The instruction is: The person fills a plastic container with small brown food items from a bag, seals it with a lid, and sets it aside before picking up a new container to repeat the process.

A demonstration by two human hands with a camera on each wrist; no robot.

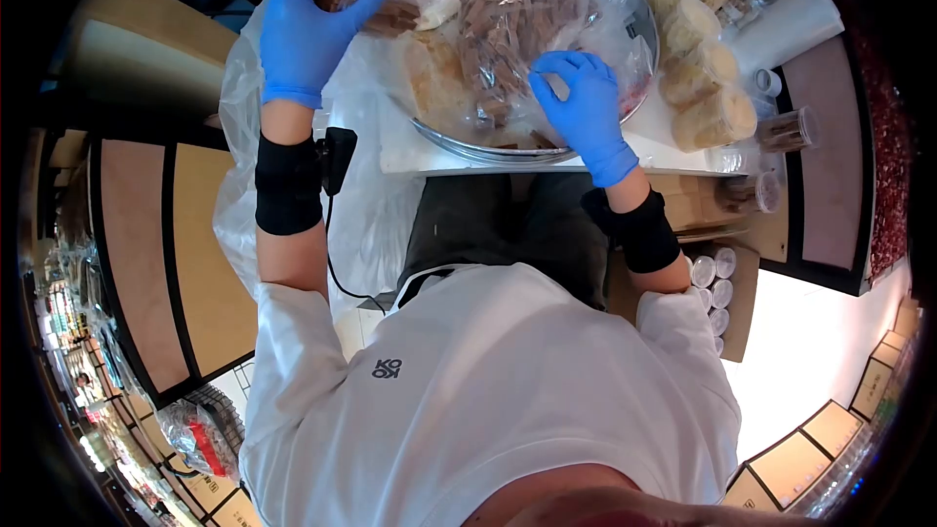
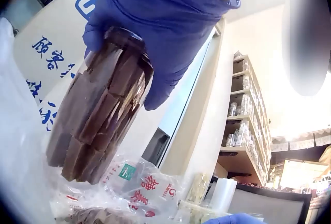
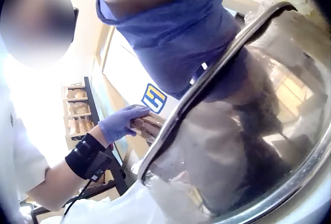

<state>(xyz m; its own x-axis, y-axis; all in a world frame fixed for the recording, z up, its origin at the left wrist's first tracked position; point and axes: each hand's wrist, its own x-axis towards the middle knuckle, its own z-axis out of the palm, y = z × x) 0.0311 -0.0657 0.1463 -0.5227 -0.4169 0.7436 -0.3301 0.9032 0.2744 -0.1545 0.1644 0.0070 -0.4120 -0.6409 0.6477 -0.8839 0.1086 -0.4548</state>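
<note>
left hand point(image 1: 307, 39): curled round jar point(image 2: 101, 115)
jar: long axis slants toward basin point(image 1: 488, 150)
right hand point(image 1: 586, 109): fingers bent, hold unclear

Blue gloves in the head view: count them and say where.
2: one covers the left hand, which holds a clear cylindrical container of brown sticks; the other covers the right hand, over a round metal basin. None seems hidden.

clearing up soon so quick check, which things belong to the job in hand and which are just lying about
In the job:
filled jar, gripped by the left hand
brown pieces
metal basin, right hand over it

Apparently lying about:
pale-filled jars
white roll
wire basket
</note>
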